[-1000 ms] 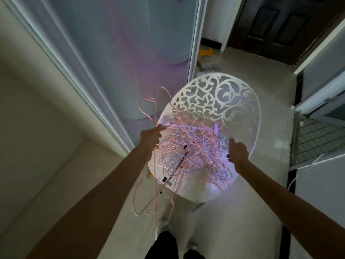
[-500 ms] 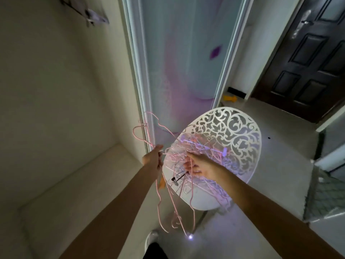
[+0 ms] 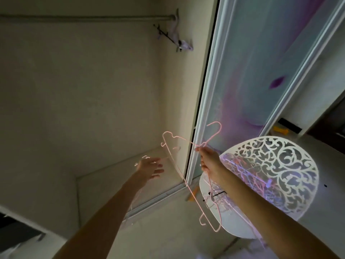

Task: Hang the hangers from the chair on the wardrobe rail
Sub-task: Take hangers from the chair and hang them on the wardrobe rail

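Observation:
My right hand (image 3: 208,162) grips a thin pink wire hanger (image 3: 174,161) by its neck. Its hook points up and its body slants down past the wardrobe's door track. My left hand (image 3: 149,168) is blurred inside the wardrobe opening and holds faint wire hangers (image 3: 136,200) that dangle under the wrist. The wardrobe rail (image 3: 84,17) runs across the top, well above both hands. A clip hanger (image 3: 175,38) hangs at its right end. A white lattice-backed chair (image 3: 298,174) stands to the right, with a tangle of hangers (image 3: 240,186) on its seat.
The wardrobe's sliding door (image 3: 261,71), patterned teal and purple, stands between the opening and the chair. The wardrobe's pale floor ledge (image 3: 112,182) lies below my left hand. A small orange object (image 3: 193,193) sits by the door track, and a yellow one (image 3: 280,130) lies on the floor behind the chair.
My right hand has lifted one pink hanger off the chair pile and raised it. My left hand moved left into the wardrobe opening. My view tilted up, and the rail came into sight.

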